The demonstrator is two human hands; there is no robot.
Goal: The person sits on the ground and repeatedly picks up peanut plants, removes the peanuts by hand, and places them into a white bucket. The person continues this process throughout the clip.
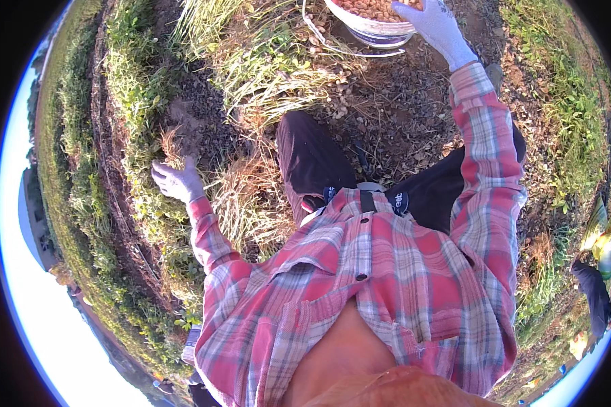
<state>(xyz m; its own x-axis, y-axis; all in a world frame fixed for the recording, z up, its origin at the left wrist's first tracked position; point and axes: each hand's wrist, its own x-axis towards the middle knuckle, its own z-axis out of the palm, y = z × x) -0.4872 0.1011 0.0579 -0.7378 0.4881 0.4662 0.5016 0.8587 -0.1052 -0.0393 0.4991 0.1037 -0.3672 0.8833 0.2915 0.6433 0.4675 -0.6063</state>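
Observation:
My left hand (178, 182), in a pale knitted glove, is stretched out to the left over low green plants, its thumb and fingers apart, beside a tuft of dry roots (170, 147). At the top, my right hand (435, 28), gloved alike, reaches to the rim of a white bucket (371, 25) filled with what look like peanuts in their shells (379, 9). Its fingertips lie at the peanuts; whether they hold any is unclear. The bucket's wire handle (336, 49) hangs down on its left side. Pulled plants (280, 86) with pods at their roots lie left of the bucket.
Dry stalks (254, 203) lie beside my left knee. Bare soil with leaf litter (402, 112) spreads between my legs and the bucket. Green crop rows (132, 102) run along the left, more plants (565, 102) along the right. Another person (593, 295) is at the right edge.

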